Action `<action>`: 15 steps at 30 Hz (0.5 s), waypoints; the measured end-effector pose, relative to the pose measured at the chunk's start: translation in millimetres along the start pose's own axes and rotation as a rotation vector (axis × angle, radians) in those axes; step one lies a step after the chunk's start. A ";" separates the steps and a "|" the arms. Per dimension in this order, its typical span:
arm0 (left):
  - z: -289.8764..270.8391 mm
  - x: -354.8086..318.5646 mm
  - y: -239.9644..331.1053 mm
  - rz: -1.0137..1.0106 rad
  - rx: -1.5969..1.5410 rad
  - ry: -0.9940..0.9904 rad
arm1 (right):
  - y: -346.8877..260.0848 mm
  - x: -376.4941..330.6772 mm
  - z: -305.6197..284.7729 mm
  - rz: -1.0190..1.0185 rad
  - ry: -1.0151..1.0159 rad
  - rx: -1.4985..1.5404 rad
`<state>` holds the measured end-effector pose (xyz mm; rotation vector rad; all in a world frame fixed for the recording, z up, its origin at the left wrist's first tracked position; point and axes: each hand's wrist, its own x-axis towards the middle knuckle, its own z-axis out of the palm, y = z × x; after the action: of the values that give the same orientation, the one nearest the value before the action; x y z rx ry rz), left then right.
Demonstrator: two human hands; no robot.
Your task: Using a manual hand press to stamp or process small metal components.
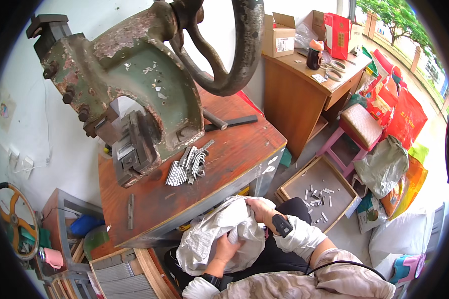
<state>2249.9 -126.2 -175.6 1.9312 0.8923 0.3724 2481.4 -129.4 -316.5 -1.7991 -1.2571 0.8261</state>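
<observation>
I am seated at a worn wooden workbench [224, 164], looking down at my 2 hands and a crumpled white woven sack [209, 239] that rests on my lap, just below the bench's front edge. My left hand [226, 249] grips the sack from below, fingers curled shut into the cloth. My right hand [258, 209] presses into the sack's top folds; its fingertips are buried in the fabric, so I cannot tell how far they are closed or whether they hold anything inside. A small black device is strapped to my right wrist.

On the bench, beyond the sack, stands a heavy green hand press [129, 84] with a large dark handwheel [234, 50]. Beside its base lies a stack of small grey metal pieces [187, 167]. A thin metal strip [130, 211] lies near the bench's front left. On the floor to my right sits a shallow wooden tray [324, 192] holding a few scattered metal pieces.

As I judge it, the sack is loose and slumped, so if it holds small parts, they could spill onto my lap or the floor should its mouth tip. Sharp metal edges inside could also nick my hidden fingertips.
</observation>
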 end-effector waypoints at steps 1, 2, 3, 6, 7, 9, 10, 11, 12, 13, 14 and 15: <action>13.4 4.4 12.7 -0.039 0.151 -0.061 | 77.0 7.9 4.1 -0.032 0.139 0.198; 31.1 12.5 27.0 -0.051 0.293 -0.133 | 154.2 4.1 -9.6 -0.082 0.292 0.355; 8.9 -15.5 -11.7 0.156 0.330 -0.021 | 58.3 30.2 2.9 0.291 0.188 0.773; -12.4 -38.4 15.8 0.769 0.428 0.018 | -38.6 16.5 -71.1 0.647 0.368 1.199; -11.7 -39.3 26.2 0.789 0.416 0.007 | 4.8 19.9 -70.1 0.625 0.423 1.142; -21.1 -46.5 27.9 0.899 0.438 0.099 | 12.5 8.6 -58.0 0.308 0.392 0.701; -25.1 -47.9 26.6 0.894 0.442 0.103 | 10.0 6.7 -56.1 -0.011 0.360 0.258; -30.8 -51.2 22.7 0.850 0.499 0.218 | -21.8 0.6 -66.7 0.113 0.203 0.136; -33.7 -51.0 20.5 0.821 0.546 0.326 | -31.6 -1.5 -68.9 0.110 0.205 0.133; -38.2 -53.4 17.6 0.646 0.600 0.468 | -38.9 -3.4 -64.6 0.371 0.221 0.795; -43.5 -54.3 14.3 0.395 0.622 0.527 | -41.8 -4.9 -60.2 0.632 0.220 1.457; -48.9 -50.6 10.6 0.176 0.573 0.582 | -33.0 -6.7 -53.4 0.624 0.163 1.502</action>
<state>2191.1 -134.7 -136.4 2.4896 1.3069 0.8917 2509.6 -141.0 -261.2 -0.8628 0.2344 1.3665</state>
